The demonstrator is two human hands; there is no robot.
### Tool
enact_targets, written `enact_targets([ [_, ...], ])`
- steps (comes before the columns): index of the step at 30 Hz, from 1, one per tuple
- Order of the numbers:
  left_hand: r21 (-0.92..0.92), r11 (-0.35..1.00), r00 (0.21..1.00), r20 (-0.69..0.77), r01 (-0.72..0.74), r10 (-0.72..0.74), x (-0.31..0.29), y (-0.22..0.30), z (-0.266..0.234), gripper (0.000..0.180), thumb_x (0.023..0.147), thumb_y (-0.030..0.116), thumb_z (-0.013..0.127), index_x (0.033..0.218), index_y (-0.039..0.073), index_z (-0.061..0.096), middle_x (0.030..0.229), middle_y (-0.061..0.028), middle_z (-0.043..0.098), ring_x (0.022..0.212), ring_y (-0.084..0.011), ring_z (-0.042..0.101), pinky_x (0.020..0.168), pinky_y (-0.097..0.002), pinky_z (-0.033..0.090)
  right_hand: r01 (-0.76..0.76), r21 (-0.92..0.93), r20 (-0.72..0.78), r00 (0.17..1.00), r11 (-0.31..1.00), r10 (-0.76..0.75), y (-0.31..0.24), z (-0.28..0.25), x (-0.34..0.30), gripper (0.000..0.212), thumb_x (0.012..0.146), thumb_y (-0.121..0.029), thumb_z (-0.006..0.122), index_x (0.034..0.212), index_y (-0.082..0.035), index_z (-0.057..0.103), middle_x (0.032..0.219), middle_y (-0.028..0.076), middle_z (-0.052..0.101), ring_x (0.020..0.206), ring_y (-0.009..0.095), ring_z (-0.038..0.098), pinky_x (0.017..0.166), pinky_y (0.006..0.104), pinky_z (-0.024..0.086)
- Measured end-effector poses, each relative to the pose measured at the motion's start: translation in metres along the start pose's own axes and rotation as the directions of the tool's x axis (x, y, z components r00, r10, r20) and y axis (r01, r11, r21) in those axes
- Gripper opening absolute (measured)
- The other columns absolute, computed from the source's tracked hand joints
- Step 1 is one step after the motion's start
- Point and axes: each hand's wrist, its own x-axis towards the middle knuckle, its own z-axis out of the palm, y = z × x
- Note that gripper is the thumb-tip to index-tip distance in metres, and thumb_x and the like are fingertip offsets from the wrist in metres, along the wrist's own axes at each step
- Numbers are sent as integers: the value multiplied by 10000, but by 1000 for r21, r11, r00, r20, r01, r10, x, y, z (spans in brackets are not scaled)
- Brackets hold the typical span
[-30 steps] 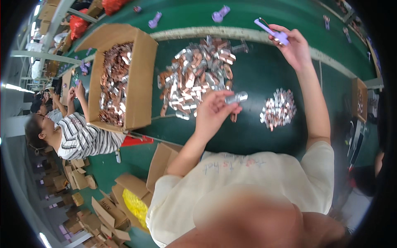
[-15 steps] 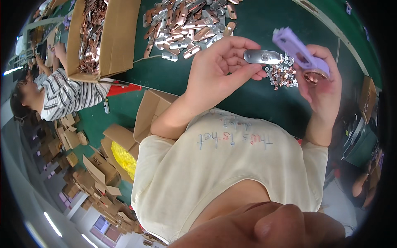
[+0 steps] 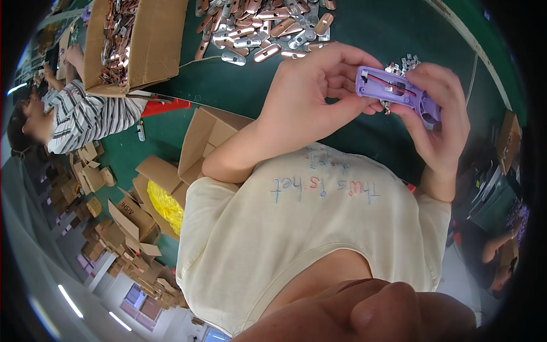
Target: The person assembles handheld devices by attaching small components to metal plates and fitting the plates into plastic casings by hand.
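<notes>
Between my hands is a purple plastic housing [image 3: 411, 100], its hollow side facing up with red and black wires inside. My right hand [image 3: 443, 117] grips its rounded right end, thumb below and fingers above. The fingers and thumb of my left hand [image 3: 322, 94] close on its left end. The silver oval plate my left hand held earlier cannot be made out now. Small metal pieces [image 3: 409, 61] lie on the dark green table behind the housing, partly hidden by it and my fingers.
Silver and copper-coloured oval plates [image 3: 268, 52] are heaped at the far side of the table. At the left, a cardboard box [image 3: 156, 48] holds more metal plates. A person in a striped shirt [image 3: 91, 117] works beyond it. Open cartons [image 3: 213, 134] stand below the table edge.
My right hand has turned the purple housing from upright to lying across, hollow side up, and brought it to my left hand. The silver plate has gone from sight.
</notes>
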Motion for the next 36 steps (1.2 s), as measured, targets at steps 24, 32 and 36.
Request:
enact_targets([
  [24,427,864,907,-193,-266,375,12,-51,-3,187,714,-18,657,880,-5,572,789,-67,585,651,-103,592,593,-212,490,-556,383,98,818,738,567,8,21,-15,263,710,-19,715,928,-19,567,860,20,565,737,83,533,643,185,421],
  [32,468,839,883,-221,-277,415,12,-74,-17,156,718,16,676,846,3,588,736,-50,579,619,-100,571,565,-210,463,-342,125,138,935,931,325,25,32,-14,245,701,-13,711,889,-28,554,836,56,556,714,98,516,615,195,402],
  [36,316,947,894,-407,-54,187,24,-79,-26,264,782,176,696,912,-22,581,696,-24,567,624,-95,566,578,-225,476,-664,297,364,743,686,562,87,35,46,224,726,-146,708,863,-39,567,722,43,590,589,101,542,508,215,428],
])
